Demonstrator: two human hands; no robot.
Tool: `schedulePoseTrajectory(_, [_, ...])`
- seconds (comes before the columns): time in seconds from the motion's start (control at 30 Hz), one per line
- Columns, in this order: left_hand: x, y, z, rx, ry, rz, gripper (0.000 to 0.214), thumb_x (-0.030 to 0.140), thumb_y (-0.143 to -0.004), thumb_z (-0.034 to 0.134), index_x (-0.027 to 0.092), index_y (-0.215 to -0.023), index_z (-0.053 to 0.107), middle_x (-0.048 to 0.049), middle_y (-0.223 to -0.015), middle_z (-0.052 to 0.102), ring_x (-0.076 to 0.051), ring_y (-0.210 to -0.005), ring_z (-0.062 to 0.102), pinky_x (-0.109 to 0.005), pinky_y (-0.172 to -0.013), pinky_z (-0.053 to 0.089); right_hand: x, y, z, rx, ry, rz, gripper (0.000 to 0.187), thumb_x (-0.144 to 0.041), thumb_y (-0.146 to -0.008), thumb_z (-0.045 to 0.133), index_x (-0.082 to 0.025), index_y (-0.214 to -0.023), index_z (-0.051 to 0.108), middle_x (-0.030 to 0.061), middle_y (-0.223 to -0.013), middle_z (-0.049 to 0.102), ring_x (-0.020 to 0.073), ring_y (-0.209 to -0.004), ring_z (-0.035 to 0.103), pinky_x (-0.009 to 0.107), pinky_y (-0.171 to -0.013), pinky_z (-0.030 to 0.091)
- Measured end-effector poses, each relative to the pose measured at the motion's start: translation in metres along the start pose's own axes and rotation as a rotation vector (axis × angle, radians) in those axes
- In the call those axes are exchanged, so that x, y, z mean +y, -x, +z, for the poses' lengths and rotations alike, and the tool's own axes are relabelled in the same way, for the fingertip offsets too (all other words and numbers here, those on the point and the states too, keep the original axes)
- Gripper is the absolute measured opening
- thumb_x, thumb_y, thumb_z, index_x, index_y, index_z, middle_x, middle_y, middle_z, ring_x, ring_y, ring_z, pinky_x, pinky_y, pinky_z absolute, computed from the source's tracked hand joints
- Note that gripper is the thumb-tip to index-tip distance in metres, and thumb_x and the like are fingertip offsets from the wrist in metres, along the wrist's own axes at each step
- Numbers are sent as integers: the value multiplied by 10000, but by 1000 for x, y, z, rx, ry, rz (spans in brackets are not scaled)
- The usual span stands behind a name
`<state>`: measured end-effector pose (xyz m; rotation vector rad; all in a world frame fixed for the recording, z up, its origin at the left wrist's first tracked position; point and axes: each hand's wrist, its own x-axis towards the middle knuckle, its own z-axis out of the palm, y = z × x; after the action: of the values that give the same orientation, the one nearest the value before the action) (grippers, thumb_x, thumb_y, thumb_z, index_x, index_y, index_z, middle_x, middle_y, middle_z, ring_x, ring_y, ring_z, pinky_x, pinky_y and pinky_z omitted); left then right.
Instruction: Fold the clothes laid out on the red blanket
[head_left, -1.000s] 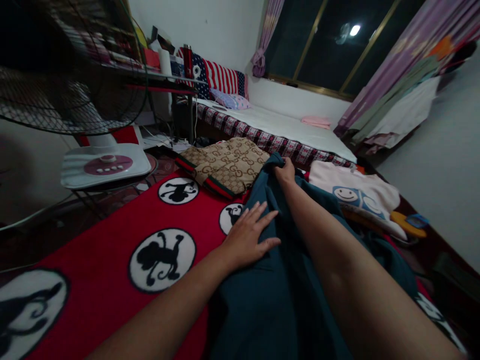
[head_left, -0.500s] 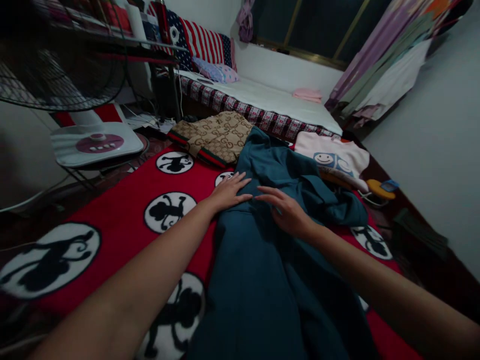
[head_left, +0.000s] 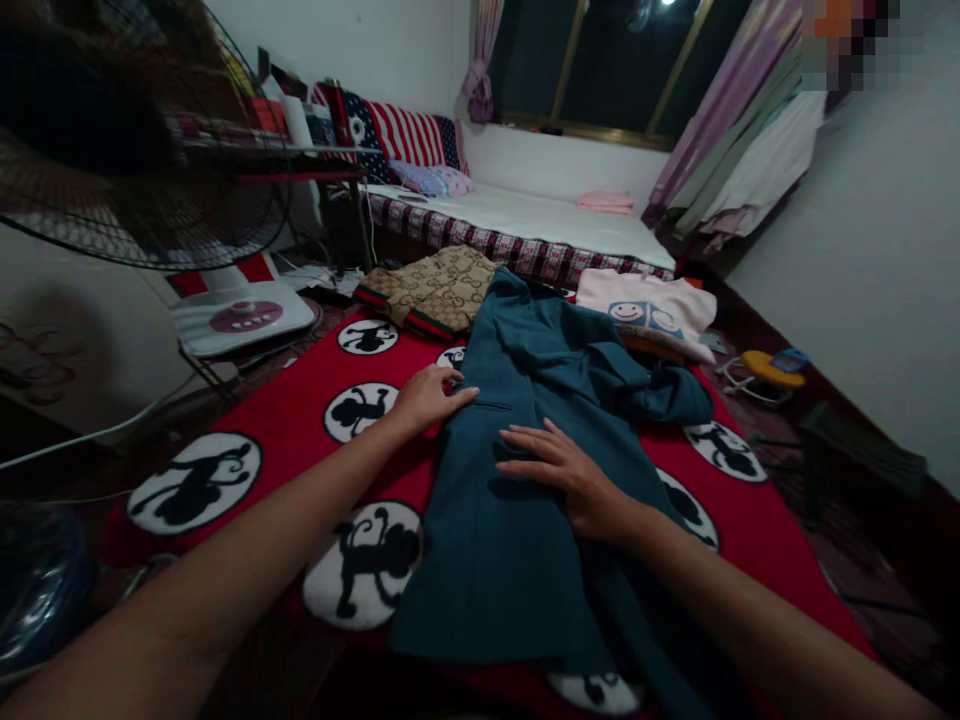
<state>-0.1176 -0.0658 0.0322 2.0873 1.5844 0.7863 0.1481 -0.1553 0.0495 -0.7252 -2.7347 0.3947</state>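
A teal coat [head_left: 510, 560] with a pocket slit lies lengthwise over a red blanket [head_left: 292, 400] printed with monkey figures in white circles. At the coat's left edge, beside the pocket slit, is my left hand [head_left: 427, 398]; its fingers are slightly bent, with thumb and fingers apart. My right hand [head_left: 574, 475] is low over the coat's middle, fingers stretched out and a shadow under them; whether it touches the cloth I cannot tell. One sleeve [head_left: 667, 393] is bunched at the right. Beyond the coat lie a patterned brown garment [head_left: 431, 285] and a pale pink top [head_left: 652, 310].
A wire-caged fan [head_left: 225, 200] stands close on the left, near a white-topped folding stool [head_left: 240, 320]. A bed [head_left: 517, 215] is at the back under the window. On the right are a yellow stool [head_left: 769, 370], a dark stool [head_left: 862, 450] and hanging clothes [head_left: 765, 170].
The coat's lower end now lies flatter, with its hem visible on the blanket. My left hand has gone from flat to slightly bent fingers; my right hand has moved nearer to me.
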Motion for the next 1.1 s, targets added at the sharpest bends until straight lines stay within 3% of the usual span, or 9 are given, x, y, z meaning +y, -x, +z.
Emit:
schedulePoseTrajectory(0.13, [14, 32, -14, -103, -13, -157, 629, 689, -752, 547, 183, -1117, 622, -67, -801, 686, -263, -816, 657, -325, -712, 489, -13, -4, -5, -102, -46, -140, 622, -351, -786, 641, -282, -1379, 465, 86, -1515, 350, 245, -1397, 304, 510, -1149, 143])
schedulePoseTrajectory(0.27, [30, 36, -17, -167, 280, -259, 608, 506, -692, 719, 176, -1173, 546, -46, -806, 680, -227, -759, 664, -303, -659, 503, -25, -10, -10, -194, -122, -203, 546, -399, -829, 604, -296, -1355, 499, 80, -1471, 425, 242, -1359, 376, 506, -1146, 158])
schedulePoseTrajectory(0.43, [42, 26, -27, -24, 808, -387, 640, 355, -684, 745, 182, -1226, 451, -32, -876, 678, -164, -717, 662, -287, -659, 526, -31, -7, -27, 104, -431, -12, 426, -453, -919, 491, -295, -1309, 553, 72, -1382, 534, 233, -1300, 462, 468, -1125, 265])
schedulePoseTrajectory(0.53, [33, 30, -31, -51, 630, -302, 624, 375, -666, 739, 169, -1201, 493, -54, -936, 677, -193, -808, 666, -309, -718, 530, -31, 2, -29, 194, -551, 64, 461, -477, -913, 487, -263, -1317, 550, 86, -1371, 543, 242, -1290, 473, 445, -1099, 335])
schedulePoseTrajectory(0.63, [22, 42, -33, -154, 154, -100, 592, 400, -638, 747, 169, -1156, 579, -87, -1014, 668, -251, -918, 648, -344, -785, 512, -34, 11, -20, 15, -526, 73, 476, -474, -901, 511, -264, -1326, 543, 85, -1391, 524, 238, -1301, 463, 440, -1108, 330])
schedulePoseTrajectory(0.73, [22, 51, -36, -160, -99, 39, 549, 438, -707, 685, 188, -1188, 601, -109, -1128, 637, -265, -964, 635, -346, -823, 494, -41, 17, -11, -127, -431, 45, 453, -445, -902, 522, -289, -1327, 542, 72, -1398, 519, 247, -1326, 434, 476, -1127, 286])
schedulePoseTrajectory(0.83, [31, 53, -40, -130, -128, 9, 521, 487, -777, 602, 205, -1215, 589, -93, -1057, 673, -260, -915, 652, -336, -789, 498, -52, 18, -16, 9, -401, 99, 449, -429, -902, 537, -307, -1334, 531, 68, -1415, 501, 247, -1336, 420, 462, -1106, 331])
schedulePoseTrajectory(0.97, [41, 55, -41, -223, 13, -43, 566, 517, -789, 577, 195, -1255, 562, -86, -1025, 696, -252, -901, 660, -324, -765, 506, -67, 14, -33, 216, -415, 166, 435, -413, -882, 581, -331, -1309, 553, 63, -1433, 479, 252, -1337, 419, 443, -1095, 358])
schedulePoseTrajectory(1.1, [43, 60, -47, -363, 83, 37, 531, 437, -741, 645, 205, -1216, 598, -77, -1086, 690, -232, -887, 662, -305, -750, 508, -76, 15, -33, 76, -410, 103, 472, -308, -876, 580, -331, -1344, 518, 49, -1447, 463, 239, -1338, 418, 413, -1095, 358])
